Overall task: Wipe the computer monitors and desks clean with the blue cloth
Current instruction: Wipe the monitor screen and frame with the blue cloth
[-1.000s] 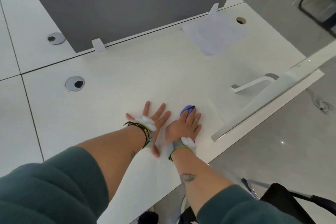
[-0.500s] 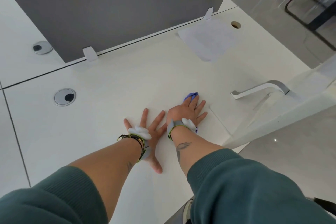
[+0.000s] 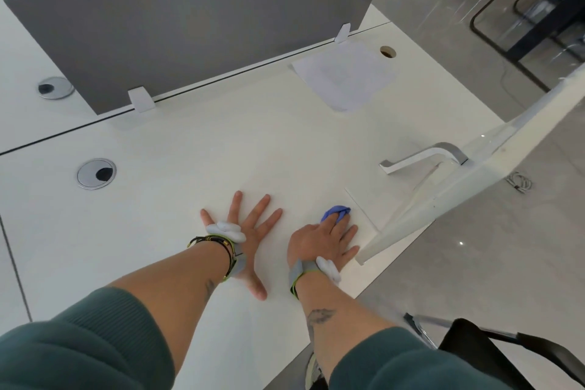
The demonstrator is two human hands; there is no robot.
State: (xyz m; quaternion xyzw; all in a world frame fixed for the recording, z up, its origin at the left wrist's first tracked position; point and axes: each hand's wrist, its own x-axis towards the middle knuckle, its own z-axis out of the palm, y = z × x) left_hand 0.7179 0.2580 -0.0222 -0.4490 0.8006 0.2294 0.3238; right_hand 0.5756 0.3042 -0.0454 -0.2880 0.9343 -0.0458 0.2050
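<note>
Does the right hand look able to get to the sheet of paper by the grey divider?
Probably yes: only bare desk lies between the right hand and the paper, and the monitor stand sits off to the side. The arm must stretch far.

Left hand (image 3: 250,231) and right hand (image 3: 319,241) side by side on the desk (image 3: 285,142), near its front edge.
The right hand's fingertips press on the cloth (image 3: 337,212), which bunches just ahead of them. The monitor (image 3: 474,174) stands right of the cloth at the desk's right edge, its stand foot (image 3: 421,157) further back. A grommet (image 3: 96,173) sits far left, and a sheet of paper (image 3: 345,76) lies back right, just before the divider panel (image 3: 190,25).
</note>
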